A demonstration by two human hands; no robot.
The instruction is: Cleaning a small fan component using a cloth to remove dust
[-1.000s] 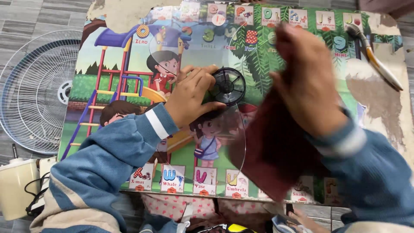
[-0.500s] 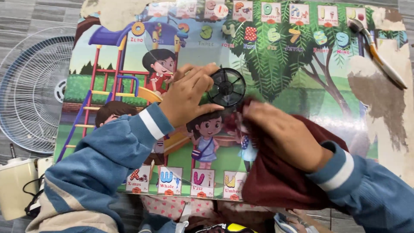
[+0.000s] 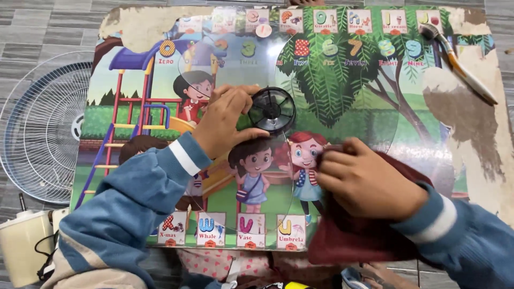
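Observation:
A clear plastic fan blade with a round black hub (image 3: 272, 109) lies on a colourful picture mat (image 3: 342, 91) on the floor. My left hand (image 3: 227, 120) grips the black hub from the left side. My right hand (image 3: 367, 182) presses a dark red cloth (image 3: 348, 238) flat onto one transparent blade near the mat's front edge. Both arms are in blue sleeves with white cuffs.
A white wire fan grille (image 3: 40, 128) lies on the grey tiled floor to the left. A cream fan motor housing (image 3: 24, 251) with a black cord sits at the lower left. A brush with a yellowish handle (image 3: 460, 64) rests on the mat's upper right.
My right hand with the red cloth came down from above the blade to its lower part and now presses there. My left hand stayed on the hub.

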